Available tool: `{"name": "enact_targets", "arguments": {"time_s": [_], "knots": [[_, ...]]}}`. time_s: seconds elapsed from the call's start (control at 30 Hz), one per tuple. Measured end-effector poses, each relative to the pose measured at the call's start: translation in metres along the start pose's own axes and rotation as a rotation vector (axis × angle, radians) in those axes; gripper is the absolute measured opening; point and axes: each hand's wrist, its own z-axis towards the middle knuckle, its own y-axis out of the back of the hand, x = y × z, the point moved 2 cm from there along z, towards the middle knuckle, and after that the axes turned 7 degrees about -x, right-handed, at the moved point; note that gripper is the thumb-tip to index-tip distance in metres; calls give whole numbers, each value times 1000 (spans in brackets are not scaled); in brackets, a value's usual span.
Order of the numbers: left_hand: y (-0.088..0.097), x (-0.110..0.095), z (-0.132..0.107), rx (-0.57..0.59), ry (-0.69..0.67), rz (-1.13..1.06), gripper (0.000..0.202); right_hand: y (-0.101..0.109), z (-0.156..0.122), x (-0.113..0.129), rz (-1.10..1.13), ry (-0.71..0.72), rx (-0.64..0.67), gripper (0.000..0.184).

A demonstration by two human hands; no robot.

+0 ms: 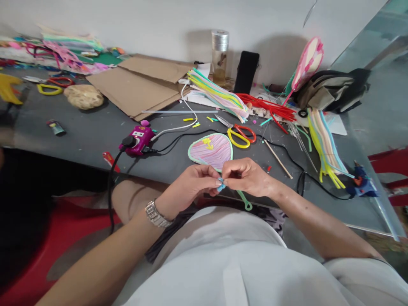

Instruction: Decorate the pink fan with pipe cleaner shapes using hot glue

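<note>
My left hand (pixel 198 185) and my right hand (pixel 245 176) meet at the table's front edge, fingertips pinched on a small blue looped piece (pixel 220 185) that looks like bent pipe cleaner. Fingers cover part of it. Just beyond them lies a fan-shaped craft piece (pixel 212 153) with pink-purple strands, a mint-green border and a yellow flower-like shape. A mint-green looped handle end (pixel 247 205) shows below my right hand. Scissors (pixel 237 132) with one yellow and one red handle rest behind the fan, blades pointing away to the left.
A purple power adapter (pixel 139 140) with cables sits left; a black cord crosses the table. Behind are cardboard (pixel 149 85), a bottle (pixel 219 57), a phone (pixel 247 71) and pipe-cleaner bundles (pixel 219 95). At right lie a stick (pixel 278 159) and a blue glue gun (pixel 363 183).
</note>
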Motion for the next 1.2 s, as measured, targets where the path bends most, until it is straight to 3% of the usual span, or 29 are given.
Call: {"name": "enact_targets", "arguments": {"time_s": [0.3,0.43,0.6,0.83,1.03,1.2], "knots": [[5,-5,-1,-104,-339,243,23,-1,1,-5,127,-132,-117,23],[-1,3,-7,-228,-416,2,28,-7,-2,-7,233,-123,-297,27],[-14,13,-7,-287,-417,-96,29,-15,-7,-8,256,-43,-462,30],[-15,3,-8,-380,-429,81,17,-14,-13,-11,230,-47,-397,27],[-15,4,-9,-371,-381,69,15,-16,-16,-12,-39,95,-489,13],[-13,5,-6,-265,-276,-48,16,-13,-19,-10,-162,195,-392,12]]}}
